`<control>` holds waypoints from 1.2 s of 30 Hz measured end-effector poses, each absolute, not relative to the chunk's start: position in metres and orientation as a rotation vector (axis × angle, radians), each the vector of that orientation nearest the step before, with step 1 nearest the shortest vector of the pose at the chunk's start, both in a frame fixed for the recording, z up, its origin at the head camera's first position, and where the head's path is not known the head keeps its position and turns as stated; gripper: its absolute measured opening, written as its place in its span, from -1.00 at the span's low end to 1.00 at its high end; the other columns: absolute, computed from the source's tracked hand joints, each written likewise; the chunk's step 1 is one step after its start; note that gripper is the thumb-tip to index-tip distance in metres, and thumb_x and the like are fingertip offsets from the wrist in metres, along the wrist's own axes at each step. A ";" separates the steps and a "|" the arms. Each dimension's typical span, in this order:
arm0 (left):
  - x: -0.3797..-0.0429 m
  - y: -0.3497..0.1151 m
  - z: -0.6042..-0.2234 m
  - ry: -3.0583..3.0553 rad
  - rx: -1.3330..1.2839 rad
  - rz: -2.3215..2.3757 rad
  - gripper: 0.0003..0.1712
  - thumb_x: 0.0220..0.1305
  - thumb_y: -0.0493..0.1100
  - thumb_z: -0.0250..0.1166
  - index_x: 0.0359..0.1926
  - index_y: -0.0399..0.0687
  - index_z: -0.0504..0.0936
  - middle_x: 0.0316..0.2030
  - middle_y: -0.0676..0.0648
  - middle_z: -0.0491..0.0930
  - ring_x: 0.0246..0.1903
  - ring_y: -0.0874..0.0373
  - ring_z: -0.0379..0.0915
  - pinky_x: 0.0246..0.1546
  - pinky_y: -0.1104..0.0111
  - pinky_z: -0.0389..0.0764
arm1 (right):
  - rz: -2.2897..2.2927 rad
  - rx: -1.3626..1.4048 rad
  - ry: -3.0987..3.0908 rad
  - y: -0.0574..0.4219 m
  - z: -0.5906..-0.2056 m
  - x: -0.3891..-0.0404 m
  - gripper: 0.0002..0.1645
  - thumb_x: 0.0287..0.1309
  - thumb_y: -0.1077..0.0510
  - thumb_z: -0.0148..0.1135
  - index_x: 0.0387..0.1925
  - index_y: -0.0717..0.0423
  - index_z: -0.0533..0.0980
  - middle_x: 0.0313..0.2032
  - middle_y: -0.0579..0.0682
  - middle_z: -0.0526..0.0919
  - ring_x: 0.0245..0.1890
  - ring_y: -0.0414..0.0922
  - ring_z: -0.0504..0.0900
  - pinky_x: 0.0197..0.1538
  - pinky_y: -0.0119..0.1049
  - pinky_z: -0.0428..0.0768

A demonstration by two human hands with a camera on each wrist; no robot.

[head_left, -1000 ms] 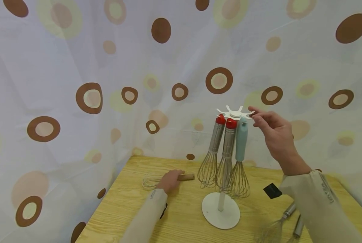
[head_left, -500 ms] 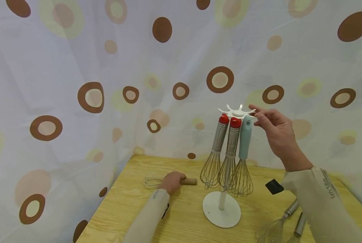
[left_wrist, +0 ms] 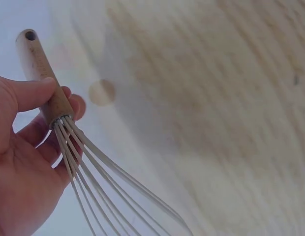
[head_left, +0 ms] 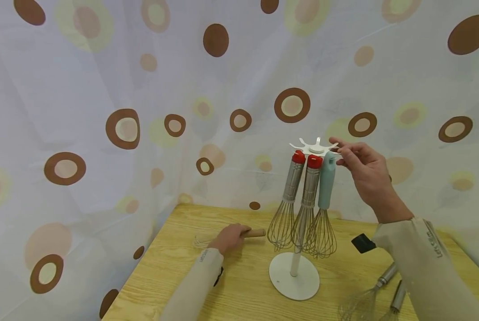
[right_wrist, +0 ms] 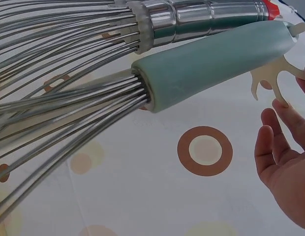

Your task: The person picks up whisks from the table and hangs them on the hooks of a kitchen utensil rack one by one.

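My left hand [head_left: 229, 237] grips a whisk with a wooden handle [head_left: 255, 233], low over the table's left part. In the left wrist view thumb and fingers pinch that whisk [left_wrist: 38, 56] near the handle's lower end; its pale wires point down. My right hand [head_left: 369, 178] pinches one hook at the top of a white whisk stand [head_left: 279, 276]. Two steel-handled whisks with red ends [head_left: 292, 183] hang from the hooks, beside a light blue-handled whisk [head_left: 326, 185]. This blue handle [right_wrist: 211, 61] lies close to my right fingers in the right wrist view, apart from them.
Two more steel-handled whisks [head_left: 386, 275] lie at the table's right front, partly by my right sleeve. A black square piece [head_left: 363, 243] sticks out at the right cuff. The wooden table [head_left: 151, 276] meets a dotted curtain [head_left: 223, 191] behind.
The hanging whisks and the stand's top have turned slightly to the right, with my right hand still on a hook. My left hand and the wooden-handled whisk have shifted slightly right.
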State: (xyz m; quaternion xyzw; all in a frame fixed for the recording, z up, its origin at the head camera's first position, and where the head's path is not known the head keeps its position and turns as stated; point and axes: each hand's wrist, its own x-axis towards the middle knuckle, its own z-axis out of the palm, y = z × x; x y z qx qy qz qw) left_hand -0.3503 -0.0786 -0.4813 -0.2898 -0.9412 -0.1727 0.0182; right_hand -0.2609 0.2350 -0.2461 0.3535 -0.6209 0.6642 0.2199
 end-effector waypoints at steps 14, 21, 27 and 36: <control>-0.350 -0.074 -0.421 -2.685 -0.849 -1.055 -0.52 0.40 -0.32 0.06 0.31 -0.17 0.34 0.08 -0.22 0.47 0.01 -0.07 0.45 0.00 0.11 0.48 | 1.866 0.994 -1.715 0.236 -0.246 -0.263 -0.83 0.37 0.32 -0.05 -0.21 0.32 0.48 0.15 0.04 0.50 0.22 -0.13 0.39 -0.06 -0.45 0.49; -0.342 -0.071 -0.395 -2.592 -0.862 -1.180 -0.50 0.45 -0.25 -0.01 0.37 -0.14 0.24 0.19 -0.21 0.38 0.16 -0.09 0.33 0.11 0.10 0.41 | 1.868 0.981 -1.721 0.236 -0.247 -0.262 -0.81 0.36 0.33 -0.04 -0.16 0.38 0.47 0.14 0.00 0.51 0.21 -0.16 0.39 -0.06 -0.47 0.49; -0.331 -0.063 -0.368 -2.486 -0.865 -1.355 -0.49 0.49 -0.19 -0.06 0.40 -0.10 0.18 0.24 -0.20 0.33 0.17 -0.04 0.34 0.11 0.13 0.42 | 1.872 0.976 -1.725 0.237 -0.247 -0.262 -0.80 0.36 0.32 -0.03 -0.14 0.38 0.48 0.15 0.00 0.51 0.22 -0.16 0.38 -0.05 -0.47 0.49; -0.316 -0.051 -0.324 -2.156 -0.936 -1.728 -0.51 0.39 -0.22 0.12 0.30 -0.06 0.34 0.08 -0.19 0.49 0.03 0.00 0.47 0.04 0.17 0.48 | 1.864 0.985 -1.727 0.237 -0.247 -0.262 -0.81 0.37 0.30 -0.04 -0.15 0.33 0.49 0.15 0.00 0.50 0.21 -0.17 0.39 -0.05 -0.46 0.49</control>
